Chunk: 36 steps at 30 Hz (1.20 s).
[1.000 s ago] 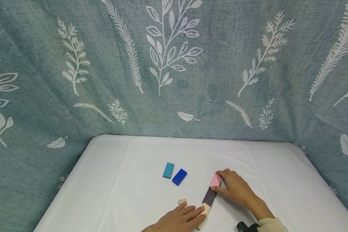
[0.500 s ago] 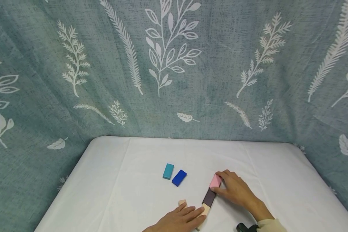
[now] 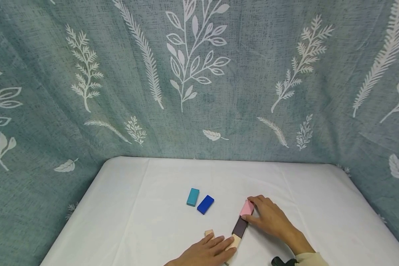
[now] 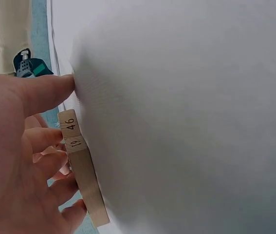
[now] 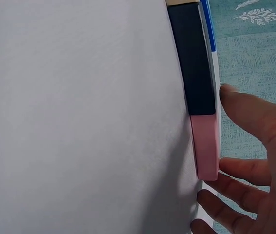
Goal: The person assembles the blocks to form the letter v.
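As the right hand [image 3: 274, 218] touches it, a pink block [image 3: 247, 207] caps a row

While its thumb sits at the dark block [image 3: 240, 226], the right hand's index finger meets the pink block's far edge, the two spread wide. Smooth, plain and flat-faced, the pink block lies end to end with the near-black one; a pale wood block [image 3: 234, 242] continues the row nearer. The left hand [image 3: 210, 249] is fairly flat, fingers fanned over that wood and a second wood piece [image 3: 209, 232] to the left; 46 and 19 are marked on wood beside its fingers. Left of the row, a teal block [image 3: 193, 197] and a blue block [image 3: 205, 204] lie slightly apart on the white bench [image 3: 153, 221].
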### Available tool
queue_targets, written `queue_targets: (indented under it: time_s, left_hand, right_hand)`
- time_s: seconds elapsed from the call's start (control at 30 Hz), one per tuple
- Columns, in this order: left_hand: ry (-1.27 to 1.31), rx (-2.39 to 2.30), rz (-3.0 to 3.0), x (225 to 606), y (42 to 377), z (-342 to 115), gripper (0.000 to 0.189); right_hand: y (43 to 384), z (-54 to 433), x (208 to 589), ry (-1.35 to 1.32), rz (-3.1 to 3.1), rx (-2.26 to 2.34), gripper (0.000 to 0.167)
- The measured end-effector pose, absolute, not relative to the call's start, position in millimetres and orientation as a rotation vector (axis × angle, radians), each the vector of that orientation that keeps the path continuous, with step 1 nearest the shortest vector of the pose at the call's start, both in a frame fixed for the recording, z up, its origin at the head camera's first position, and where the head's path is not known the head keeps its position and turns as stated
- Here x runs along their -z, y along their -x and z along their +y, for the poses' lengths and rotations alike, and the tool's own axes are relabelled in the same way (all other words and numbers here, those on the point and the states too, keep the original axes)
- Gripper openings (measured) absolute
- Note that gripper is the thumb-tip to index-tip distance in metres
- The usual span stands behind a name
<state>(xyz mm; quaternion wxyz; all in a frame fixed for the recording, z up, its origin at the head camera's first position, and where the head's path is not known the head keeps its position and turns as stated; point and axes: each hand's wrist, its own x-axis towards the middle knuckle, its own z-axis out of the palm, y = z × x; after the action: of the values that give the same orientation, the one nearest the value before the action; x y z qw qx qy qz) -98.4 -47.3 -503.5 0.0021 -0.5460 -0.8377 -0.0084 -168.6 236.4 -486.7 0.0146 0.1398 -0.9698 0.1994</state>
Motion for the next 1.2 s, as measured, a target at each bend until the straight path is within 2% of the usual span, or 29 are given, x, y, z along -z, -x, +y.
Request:
queue_targets:
  time_s: [0.3, 0.57, 0.77, 1.2]
  left_hand:
    - [1.692, 0.048, -2.659, 502, 97, -45, 0.066]
    - [1.628, 0.177, -2.735, 488, 101, -49, 0.076]
    - [1.508, 0.321, -2.783, 478, 103, -59, 0.068]
    - [1.262, 0.508, -2.947, 470, 116, -72, 0.073]
  right_hand:
    - [164, 235, 486, -0.429, -2.984, -0.632, 0.069]
    - [153, 229, 477, -0.428, -2.918, -0.602, 0.073]
    - [145, 220, 473, -0.444, -2.918, -0.547, 0.079]
    - [132, 200, 475, -0.450, -3.006, -0.545, 0.099]
